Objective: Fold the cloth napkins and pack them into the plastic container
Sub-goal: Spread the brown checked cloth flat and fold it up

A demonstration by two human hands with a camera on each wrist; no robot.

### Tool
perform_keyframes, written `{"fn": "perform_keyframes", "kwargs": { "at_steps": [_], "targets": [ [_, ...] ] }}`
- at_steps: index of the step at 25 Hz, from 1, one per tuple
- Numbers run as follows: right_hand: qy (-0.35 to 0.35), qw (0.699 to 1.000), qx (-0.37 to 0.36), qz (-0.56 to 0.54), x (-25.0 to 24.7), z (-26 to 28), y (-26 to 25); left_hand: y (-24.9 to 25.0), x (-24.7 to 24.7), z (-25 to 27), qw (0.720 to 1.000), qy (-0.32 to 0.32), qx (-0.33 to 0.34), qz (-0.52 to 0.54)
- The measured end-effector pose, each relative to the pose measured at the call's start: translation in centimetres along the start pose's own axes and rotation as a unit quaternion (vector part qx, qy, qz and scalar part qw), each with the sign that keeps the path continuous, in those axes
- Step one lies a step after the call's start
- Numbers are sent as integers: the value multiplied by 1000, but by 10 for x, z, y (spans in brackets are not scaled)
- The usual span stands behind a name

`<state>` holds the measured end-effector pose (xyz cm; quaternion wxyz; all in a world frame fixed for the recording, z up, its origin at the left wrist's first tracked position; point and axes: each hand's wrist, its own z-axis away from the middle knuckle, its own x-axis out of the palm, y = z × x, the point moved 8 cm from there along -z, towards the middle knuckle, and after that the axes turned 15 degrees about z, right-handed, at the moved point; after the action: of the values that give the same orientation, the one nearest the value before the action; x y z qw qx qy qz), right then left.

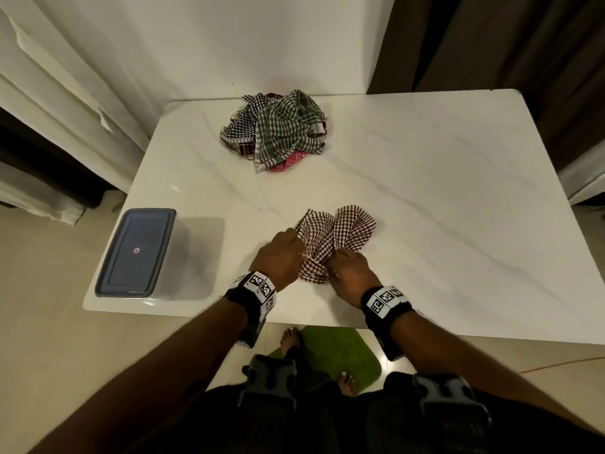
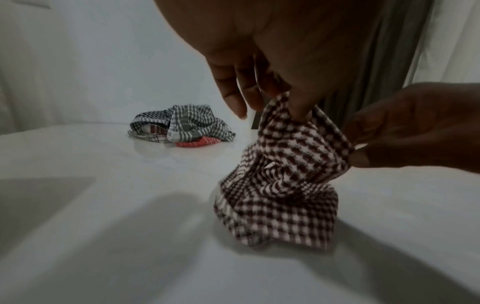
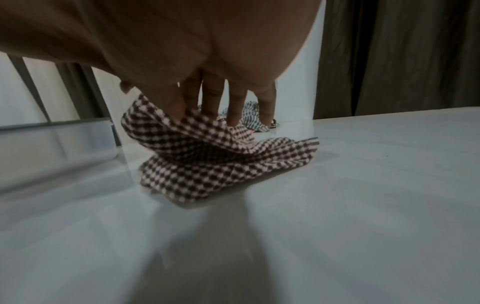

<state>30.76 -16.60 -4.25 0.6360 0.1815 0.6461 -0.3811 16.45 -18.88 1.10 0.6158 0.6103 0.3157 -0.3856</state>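
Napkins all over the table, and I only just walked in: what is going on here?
A person is folding cloth napkins. Both hands, left hand and right hand, pinch a crumpled maroon checked napkin at the near edge of the white table; it is not yet folded. A pile of unfolded napkins waits at the far side. The plastic container sits at the left corner with its lid on.

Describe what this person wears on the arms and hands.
Bare forearms, no sleeves or gloves. Each wrist carries a black strap with white blocks printed with black square code markers: left wristband, right wristband. The left hand and right hand wear no rings that I can make out.
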Motion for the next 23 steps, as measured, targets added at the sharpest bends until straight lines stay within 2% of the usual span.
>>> {"fn": "perform_keyframes", "kwargs": {
  "at_steps": [2, 4, 6, 9, 11, 13, 15, 18, 21, 23],
  "targets": [
    [67, 997, 32, -29, -28, -5, 3, -1, -31, -2, 996, 67, 46, 30],
    [97, 993, 50, -50, -61, -12, 8, -9, -58, -7, 994, 83, 50, 43],
    [73, 995, 52, -47, -85, -19, 18, -21, -81, -16, 997, 72, 12, 24],
    [35, 998, 40, 39, -100, -24, 49, -41, -108, -34, 996, 64, -46, -36],
    [3, 994, 97, 59, -108, -19, 80, -55, -119, -41, 993, 62, -85, -52],
    [5, 988, 131, 75, -127, -13, 103, -65, -125, -48, 990, 57, -111, -63],
    [59, 983, 164, 63, -164, -4, 119, -61, -132, -59, 989, 76, -122, -31],
    [200, 958, 204, -17, -243, 14, 131, -26, -149, -93, 988, 113, -74, 76],
    [324, 931, 158, -55, -319, 52, 101, 14, -185, -124, 947, 221, -24, 230],
    [335, 934, 97, -72, -346, 75, 62, 34, -212, -133, 919, 284, 32, 272]
  ]
}}
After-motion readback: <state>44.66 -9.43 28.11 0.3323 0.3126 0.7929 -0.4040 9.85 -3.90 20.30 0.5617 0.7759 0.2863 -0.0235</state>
